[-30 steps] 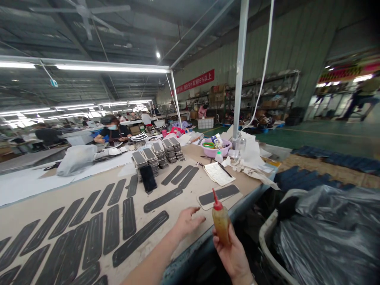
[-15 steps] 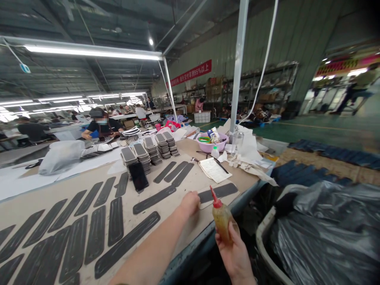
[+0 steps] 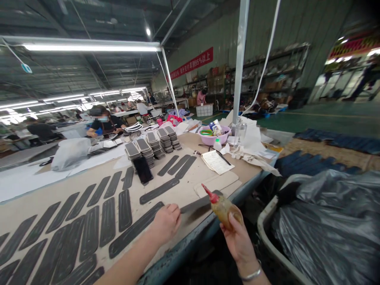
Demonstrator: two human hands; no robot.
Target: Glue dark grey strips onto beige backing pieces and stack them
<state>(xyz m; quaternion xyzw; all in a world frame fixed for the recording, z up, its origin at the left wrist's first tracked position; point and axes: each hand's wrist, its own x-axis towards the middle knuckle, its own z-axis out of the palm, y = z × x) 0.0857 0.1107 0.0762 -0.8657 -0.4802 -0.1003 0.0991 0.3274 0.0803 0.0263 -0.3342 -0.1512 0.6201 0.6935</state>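
Inside the curled fingers of the right hand [image 3: 237,235], a squeeze bottle [image 3: 224,213] of amber liquid is held tilted, thumb across its side, its red nozzle pointing up and toward the left. The left hand [image 3: 166,221] has its fingers drawn in, closed on the left end of a dark strip [image 3: 197,205]; its thumb is hidden. From those fingers the strip runs right, along the table [image 3: 184,190] edge, to behind the bottle's nozzle.

Just beyond the nozzle lie pale rounded panels [image 3: 219,181], with an open notebook [image 3: 217,162] behind them and, farther off, a lilac basin [image 3: 211,139] of small items. Left of the left fingers, many more dark strips [image 3: 107,221] lie in slanted rows. Beyond these fingers, a black phone [image 3: 143,170] leans on stacked panels [image 3: 144,149]. Right of the right hand, a bin [image 3: 263,225] holds black plastic [image 3: 329,217]. Well beyond both hands, a masked person [image 3: 103,123] sits working.
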